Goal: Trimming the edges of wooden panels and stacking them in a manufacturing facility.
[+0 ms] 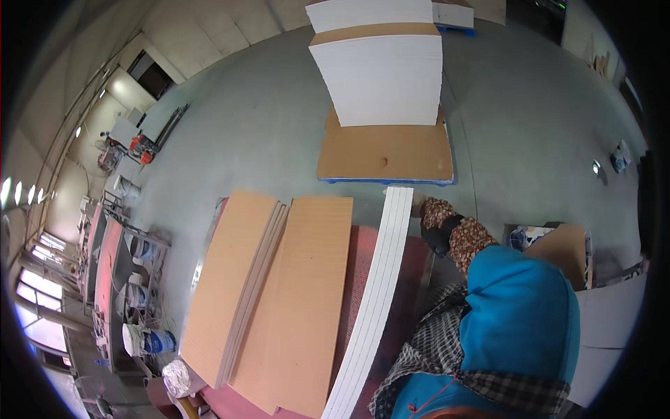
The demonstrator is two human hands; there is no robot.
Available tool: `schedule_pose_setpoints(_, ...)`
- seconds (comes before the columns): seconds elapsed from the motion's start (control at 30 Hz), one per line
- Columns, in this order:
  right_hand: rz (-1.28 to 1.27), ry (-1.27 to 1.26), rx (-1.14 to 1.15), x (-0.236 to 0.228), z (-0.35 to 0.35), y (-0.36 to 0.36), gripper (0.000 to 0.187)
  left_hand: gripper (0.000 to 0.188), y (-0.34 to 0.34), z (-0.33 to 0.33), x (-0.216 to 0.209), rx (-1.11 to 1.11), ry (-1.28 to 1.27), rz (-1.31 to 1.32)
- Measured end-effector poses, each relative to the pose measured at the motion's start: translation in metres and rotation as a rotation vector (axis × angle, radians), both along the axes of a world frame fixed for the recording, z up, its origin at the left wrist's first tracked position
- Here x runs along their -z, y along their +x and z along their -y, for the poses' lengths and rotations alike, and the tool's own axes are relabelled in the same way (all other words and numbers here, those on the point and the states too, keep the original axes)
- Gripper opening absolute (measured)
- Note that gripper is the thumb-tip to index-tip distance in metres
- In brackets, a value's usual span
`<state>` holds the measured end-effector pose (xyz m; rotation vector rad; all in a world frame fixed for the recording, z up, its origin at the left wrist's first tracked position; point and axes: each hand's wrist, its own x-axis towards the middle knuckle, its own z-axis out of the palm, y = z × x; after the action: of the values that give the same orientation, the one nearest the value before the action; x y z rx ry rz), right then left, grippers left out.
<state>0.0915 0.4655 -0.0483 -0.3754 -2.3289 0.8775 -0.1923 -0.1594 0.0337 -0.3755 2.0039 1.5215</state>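
Note:
A bundle of several long white boards is tilted up on its edge over a table with a red top. At the bundle's far end is my right hand, at the end of a brown patterned sleeve. The hand is wrapped round that end, with most of its fingers hidden behind the boards. My left hand is not in view. Left of the bundle lies a wide brown cardboard sheet. Beside it, further left, is a stack of brown cardboard sheets.
Beyond the table, a pallet topped with brown cardboard bears a tall stack of white sheets. On the left are a workbench, several buckets and a red pallet jack. A box with brown cardboard stands at the right.

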Motion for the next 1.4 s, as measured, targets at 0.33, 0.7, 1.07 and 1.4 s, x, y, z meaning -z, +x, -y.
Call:
schedule_pose_setpoints(0.33,-0.104,-0.735,-0.176,0.047,-0.032,0.043,0.033,0.081,-0.002,-0.052,-0.018,0.063,-0.067,-0.026)
schedule_pose_setpoints(0.7,-0.231,-0.857,0.116,-0.015,-0.138,0.260,0.023,0.079,0.068,-0.191,-0.057,0.036,-0.169,-0.049)
schedule_pose_setpoints(1.07,-0.976,-1.430,0.482,-0.059,-0.240,0.465,0.036,0.077,0.100,-0.333,-0.080,0.143,-0.189,-0.079)
schedule_pose_setpoints(1.4,-0.812,-1.177,0.724,-0.067,-0.313,0.475,0.034,0.076,0.054,-0.656,-0.026,0.538,-0.108,-0.007)
